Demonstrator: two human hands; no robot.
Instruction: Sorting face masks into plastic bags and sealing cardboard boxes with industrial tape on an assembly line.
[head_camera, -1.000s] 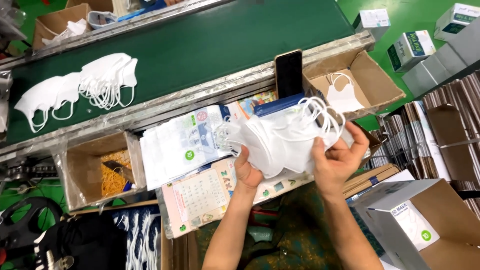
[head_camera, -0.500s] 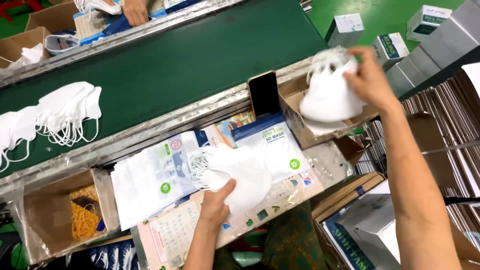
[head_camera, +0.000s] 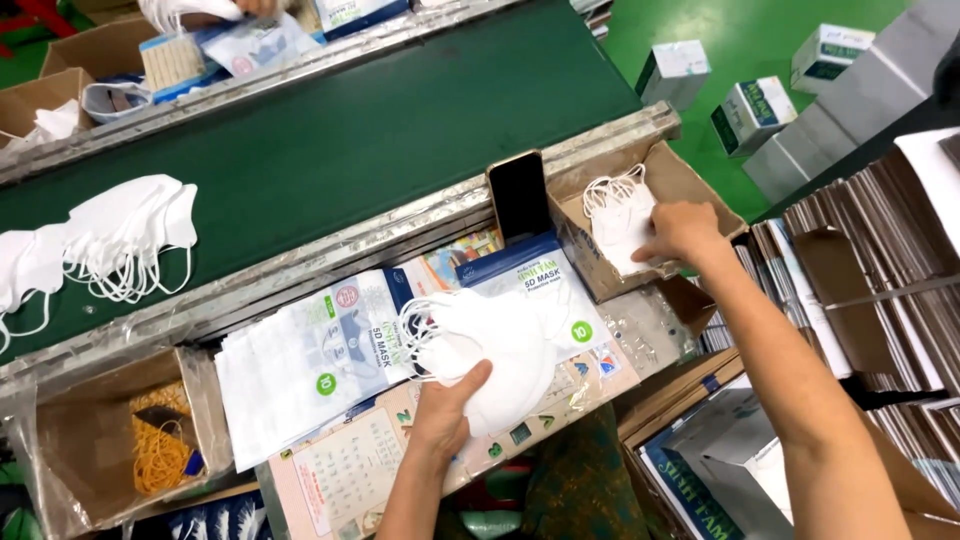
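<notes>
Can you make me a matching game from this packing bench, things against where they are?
Things:
1. stack of white masks
2. dark phone
3. yellow rubber bands
4. right hand

Places:
A. in the brown box at lower left
B. standing upright against the belt's edge
C. in the left hand
D. on masks in the cardboard box at right

Pairs: 1-C, 2-B, 3-A, 4-D

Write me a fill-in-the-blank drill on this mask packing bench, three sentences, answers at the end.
1. The left hand grips a stack of white ____.
2. The right hand reaches into a ____ box, resting on masks there.
3. A dark phone stands upright beside a conveyor belt coloured ____.

Missing words: masks; cardboard; green
</notes>
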